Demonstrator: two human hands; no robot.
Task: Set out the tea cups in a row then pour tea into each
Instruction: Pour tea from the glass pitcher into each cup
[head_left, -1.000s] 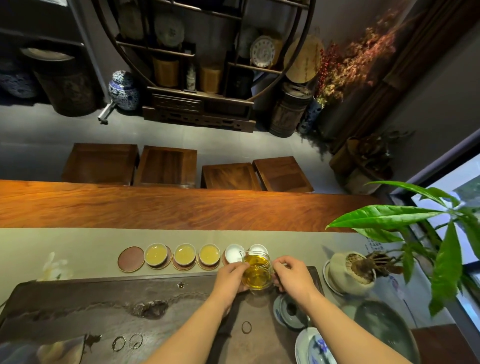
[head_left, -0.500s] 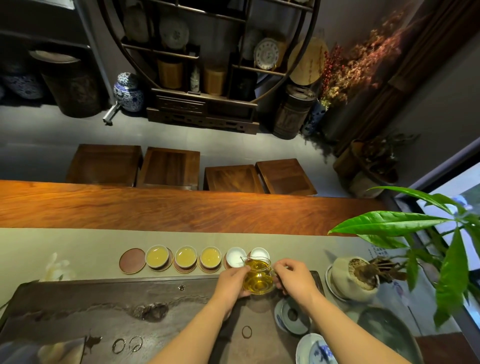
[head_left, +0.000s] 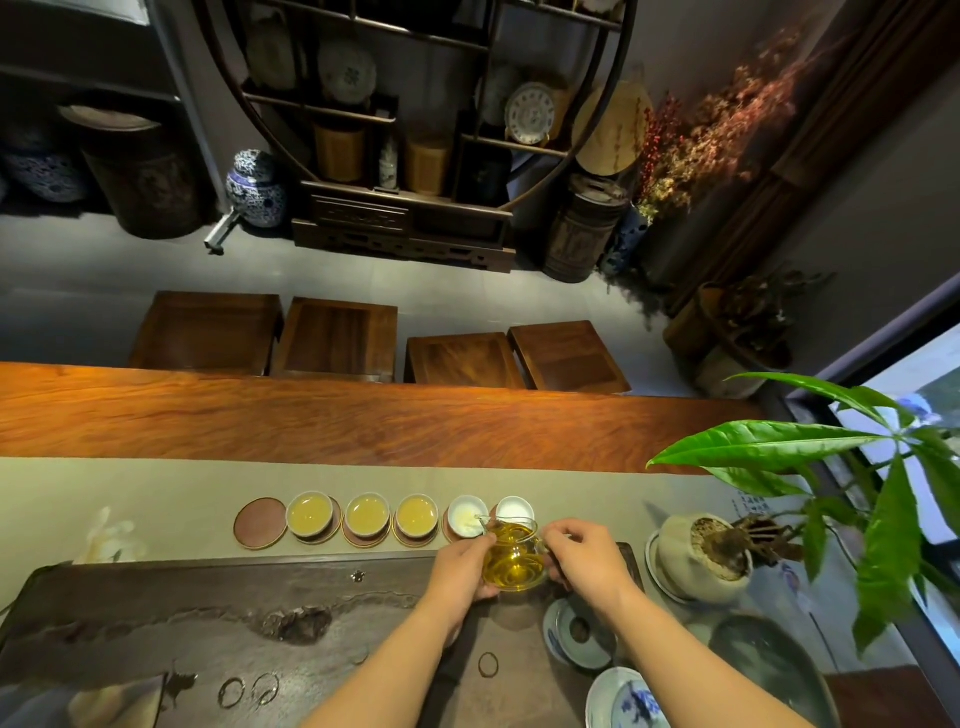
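Head view shows the glass pitcher (head_left: 514, 555) now tipped with its spout over the fourth cup (head_left: 467, 515), where half a second ago it was held more level and nearer to the tray. A little pale liquid shows in this cup, so I judge the fourth pour has just begun. The left hand (head_left: 460, 569) is closed around the left side of the pitcher and the right hand (head_left: 584, 564) holds its right side at the handle, fingers curled.

Three filled cups (head_left: 362, 513) stand in the row to the left, each with yellow tea, and the fifth cup (head_left: 514, 508) just beside the spout looks empty. One bare coaster (head_left: 260, 522) lies at the left end of the row.

Near the right wrist sit a blue-white lid (head_left: 579, 631) and a painted dish (head_left: 621, 699); the potted plant (head_left: 701, 558) stands to the right. Nothing blocks the spout, but the fifth cup is close, so drips could land in it.
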